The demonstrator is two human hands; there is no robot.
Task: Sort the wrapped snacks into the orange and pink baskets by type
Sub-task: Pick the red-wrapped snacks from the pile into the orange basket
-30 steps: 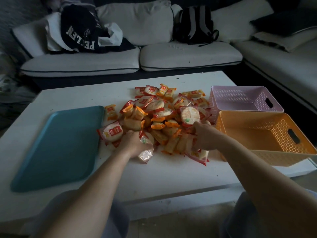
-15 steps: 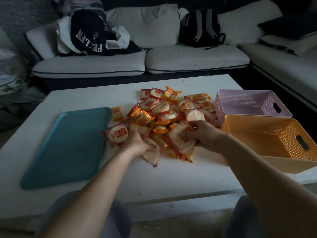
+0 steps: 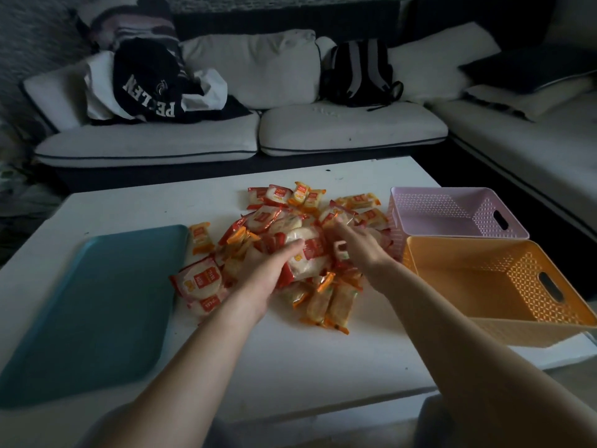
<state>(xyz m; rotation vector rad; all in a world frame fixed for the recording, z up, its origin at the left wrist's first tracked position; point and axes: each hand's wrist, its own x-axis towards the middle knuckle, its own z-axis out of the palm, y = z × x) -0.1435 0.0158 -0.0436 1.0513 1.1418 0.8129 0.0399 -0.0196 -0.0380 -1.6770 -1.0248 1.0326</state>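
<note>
My L hand [image 3: 269, 273] grips a round red-wrapped pack [image 3: 308, 253] atop the snack pile [image 3: 326, 299] mid-bench [image 3: 307, 367], R hand [image 3: 358, 248] flat-fingered on the pile, pink basket [image 3: 429, 208] & orange basket [image 3: 523, 270] just right of it.

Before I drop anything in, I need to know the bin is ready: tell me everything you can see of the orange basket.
The orange basket is a rectangular, plastic-looking bin with an open top, lattice-pierced walls and a slot handle in its right end. It stands upright at the white table's near right corner, seemingly against the pink basket behind it. Nothing shows inside; the snack pile lies left of it.
</note>
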